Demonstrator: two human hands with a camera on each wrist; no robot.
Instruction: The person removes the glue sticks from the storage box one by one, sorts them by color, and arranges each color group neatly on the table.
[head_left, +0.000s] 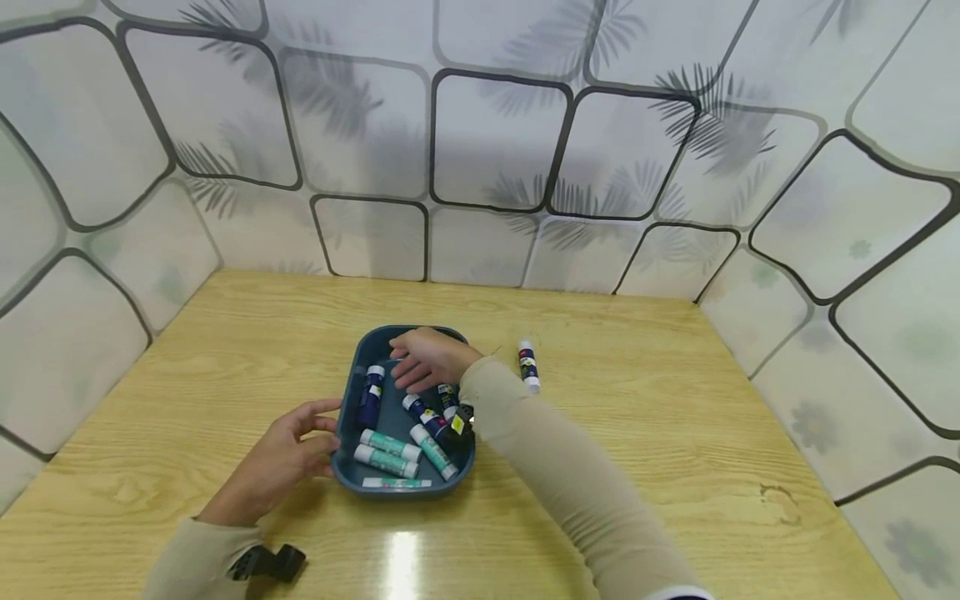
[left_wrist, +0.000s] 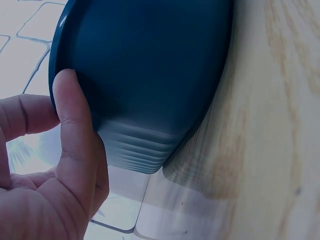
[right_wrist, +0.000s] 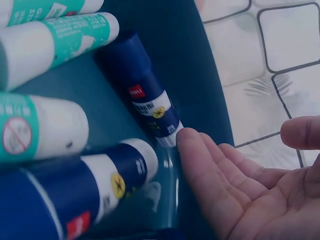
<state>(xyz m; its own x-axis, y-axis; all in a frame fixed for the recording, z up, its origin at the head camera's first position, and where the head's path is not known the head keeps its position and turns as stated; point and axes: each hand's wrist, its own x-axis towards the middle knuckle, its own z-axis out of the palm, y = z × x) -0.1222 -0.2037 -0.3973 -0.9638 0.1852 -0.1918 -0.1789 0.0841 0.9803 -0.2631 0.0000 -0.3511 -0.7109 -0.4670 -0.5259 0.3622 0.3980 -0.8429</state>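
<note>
A dark blue plastic bin (head_left: 403,492) holds several glue sticks, some navy and some green and white. My left hand (head_left: 288,446) is at its left side, thumb and fingertips touching the outer wall by the rim (left_wrist: 56,55). Over the far part of the bin, my right hand (head_left: 427,358) reaches in with fingers extended and nothing held. Its fingertips (right_wrist: 189,137) are beside the white end of a navy glue stick (right_wrist: 145,95). Green-and-white glue sticks (head_left: 386,460) lie near the bin's front. My right forearm hides part of the right rim.
One navy glue stick (head_left: 528,367) lies on the wooden table (head_left: 637,433), to the right of the bin. Patterned white panels (head_left: 495,142) enclose the table at the back and both sides.
</note>
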